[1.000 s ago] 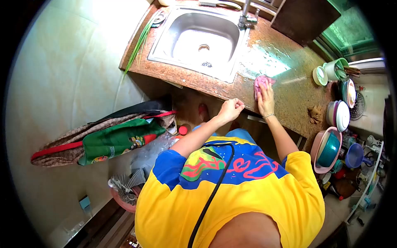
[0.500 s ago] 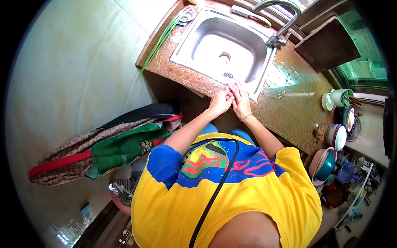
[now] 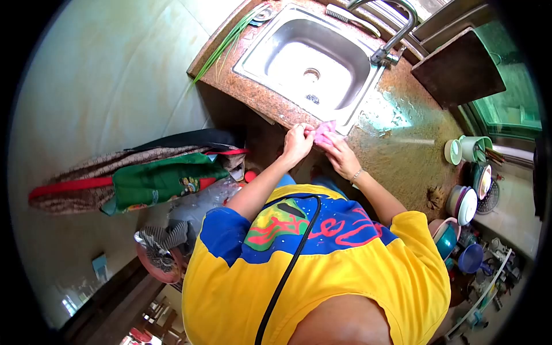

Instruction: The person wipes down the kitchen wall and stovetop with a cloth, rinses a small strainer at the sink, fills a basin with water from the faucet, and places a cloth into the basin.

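Both hands meet in front of the sink [image 3: 357,60], and between them sits the pink cloth [image 3: 325,131], bunched up small! The right hand [image 3: 341,155] has it: fingers bent over the bundle, closed on it from the right, with a loose pink tip poking out past them on the sink side. Over on the other flank, the left hand [image 3: 299,142] is curled up tight, its fingertips right against the cloth's left edge. Are they pinching it? The undersides of those fingers are hidden, so I cannot tell.

The cloth shows over the near corner of the sink, along the front edge of the counter [image 3: 397,164]; whether it touches the rim or hangs just above, this angle does not say. Both wrists come in from the person's side, and there's a bracelet [image 3: 357,173] on the right one.

Look around the basin: tap [image 3: 380,56] at the far right corner, brush [image 3: 359,23] along the back, green stalks [image 3: 221,53] lying on the counter to the left. Right of the sink the counter shines wet, a bright patch of water [image 3: 388,109] catching the light. Farther right, a pale green cup [image 3: 453,152] stands well apart from the hands.
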`<state>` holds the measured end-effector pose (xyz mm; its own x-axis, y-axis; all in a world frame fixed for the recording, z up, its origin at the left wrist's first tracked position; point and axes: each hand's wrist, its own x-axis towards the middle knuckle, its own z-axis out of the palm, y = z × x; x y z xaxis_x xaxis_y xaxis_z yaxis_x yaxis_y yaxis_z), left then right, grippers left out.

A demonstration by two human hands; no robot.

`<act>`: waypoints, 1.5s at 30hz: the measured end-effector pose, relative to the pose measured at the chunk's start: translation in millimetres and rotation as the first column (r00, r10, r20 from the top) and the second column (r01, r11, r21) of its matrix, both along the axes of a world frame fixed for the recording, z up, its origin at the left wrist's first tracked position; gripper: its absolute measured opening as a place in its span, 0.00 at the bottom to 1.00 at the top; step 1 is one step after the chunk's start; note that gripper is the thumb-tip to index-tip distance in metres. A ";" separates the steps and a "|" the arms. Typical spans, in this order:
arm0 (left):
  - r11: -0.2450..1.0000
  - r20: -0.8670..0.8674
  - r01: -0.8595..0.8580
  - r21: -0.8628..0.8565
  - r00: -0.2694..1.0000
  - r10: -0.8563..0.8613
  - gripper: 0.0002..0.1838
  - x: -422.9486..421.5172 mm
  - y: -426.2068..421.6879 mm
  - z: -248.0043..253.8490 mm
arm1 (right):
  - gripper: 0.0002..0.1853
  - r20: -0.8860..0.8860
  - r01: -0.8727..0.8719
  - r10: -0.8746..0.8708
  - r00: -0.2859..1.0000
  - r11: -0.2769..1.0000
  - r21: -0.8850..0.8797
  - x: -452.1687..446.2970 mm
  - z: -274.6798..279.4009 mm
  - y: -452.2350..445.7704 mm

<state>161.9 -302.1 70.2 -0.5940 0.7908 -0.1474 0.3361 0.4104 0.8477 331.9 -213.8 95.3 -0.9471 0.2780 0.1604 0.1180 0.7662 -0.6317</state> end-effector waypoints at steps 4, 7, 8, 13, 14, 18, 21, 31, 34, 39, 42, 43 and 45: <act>0.995 -0.213 -0.095 -0.015 0.973 0.090 0.15 21.4 -7.1 10.5 | 0.31 -0.056 -0.063 0.064 0.996 0.997 0.035 -28.5 -18.5 9.5; 0.985 -0.407 -0.137 0.102 0.898 0.167 0.19 23.5 -11.6 7.7 | 0.30 -0.065 -0.124 0.131 0.989 0.987 0.100 -57.1 -33.0 16.3; 0.990 -0.415 -0.129 0.057 0.899 0.141 0.23 18.3 -14.3 6.9 | 0.27 -0.058 -0.140 0.149 0.987 0.980 0.138 -69.6 -33.5 16.9; 0.990 -0.482 -0.138 -0.023 0.869 0.110 0.24 -47.8 -26.7 -2.7 | 0.27 -0.136 -0.146 0.177 0.975 0.967 0.208 -144.0 -51.8 11.2; 0.991 -0.495 -0.126 -0.036 0.864 0.092 0.24 -64.8 -28.1 -1.4 | 0.26 -0.149 -0.147 0.186 0.971 0.960 0.238 -161.0 -60.8 10.8; 0.987 -0.511 -0.117 -0.114 0.859 0.043 0.19 -136.1 -28.6 7.3 | 0.24 -0.264 -0.129 0.188 0.946 0.966 0.224 -223.1 -61.5 4.4; 1.000 -0.705 -0.012 0.020 0.709 0.022 0.14 -202.8 -26.1 -1.2 | 0.21 -0.242 -0.122 0.162 0.957 0.977 0.173 -267.6 -60.9 -1.8; 0.677 -0.694 0.229 -0.699 0.009 -0.720 0.18 -388.0 29.7 32.4 | 0.25 -0.181 0.016 0.013 0.983 0.987 0.158 -393.4 -60.4 -24.8; 0.561 -0.578 0.166 -0.811 -0.074 -0.813 0.15 -404.1 33.6 36.2 | 0.26 -0.125 0.166 -0.150 0.981 0.978 0.129 -413.0 -52.7 -31.5; 0.703 -0.715 0.237 -0.670 0.049 -0.698 0.13 -406.6 28.4 28.5 | 0.26 -0.060 0.467 -0.463 0.884 0.877 0.112 -419.0 -54.2 -38.8; 0.719 -0.727 0.240 -0.652 0.072 -0.683 0.13 -397.8 27.9 29.4 | 0.25 -0.075 0.462 -0.457 0.886 0.883 0.078 -395.5 -50.3 -36.2; 0.715 -0.714 0.207 -0.668 0.094 -0.694 0.13 -393.4 29.3 33.7 | 0.25 -0.065 0.480 -0.476 0.877 0.874 0.082 -384.6 -49.6 -35.3; 0.717 -0.713 0.220 -0.662 0.110 -0.692 0.13 -391.0 30.0 32.4 | 0.26 -0.077 0.408 -0.403 0.912 0.911 0.067 -359.9 -47.5 -36.2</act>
